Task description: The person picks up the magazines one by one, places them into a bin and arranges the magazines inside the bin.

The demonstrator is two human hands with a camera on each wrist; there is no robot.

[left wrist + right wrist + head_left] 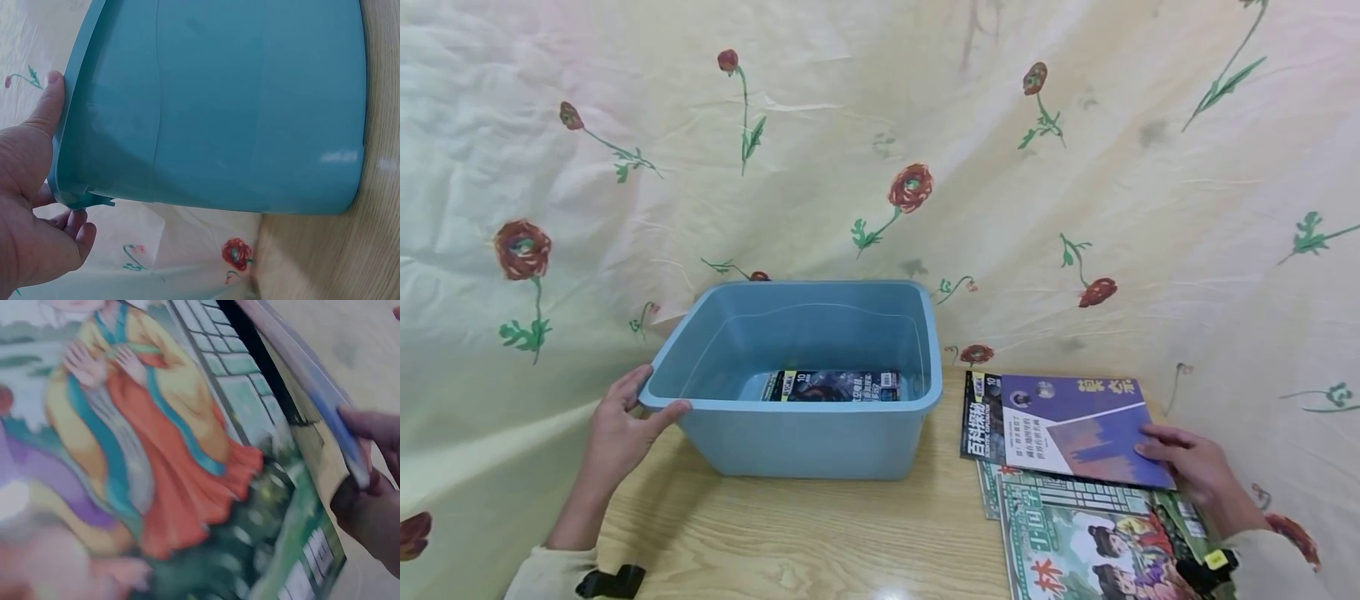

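Observation:
A blue plastic tub (820,442) stands on the table with magazines (838,386) lying inside it; its front wall hides part of them. My left hand (628,425) grips the tub's front left corner by the rim. In the left wrist view, the thumb lies along the rim (70,106) and other fingers curl beneath it. To the right of the tub, my right hand (1198,467) pinches the right edge of a purple magazine (1097,425). That magazine overlaps a dark magazine (981,417) and green-bordered magazines (1075,533). The right wrist view is blurred, with the pinched edge (334,419) between thumb and fingers.
Under everything is a light wood-grain table (820,533). A pale cloth (820,108) printed with red flowers hangs behind the tub and along the sides. Black straps sit on both wrists.

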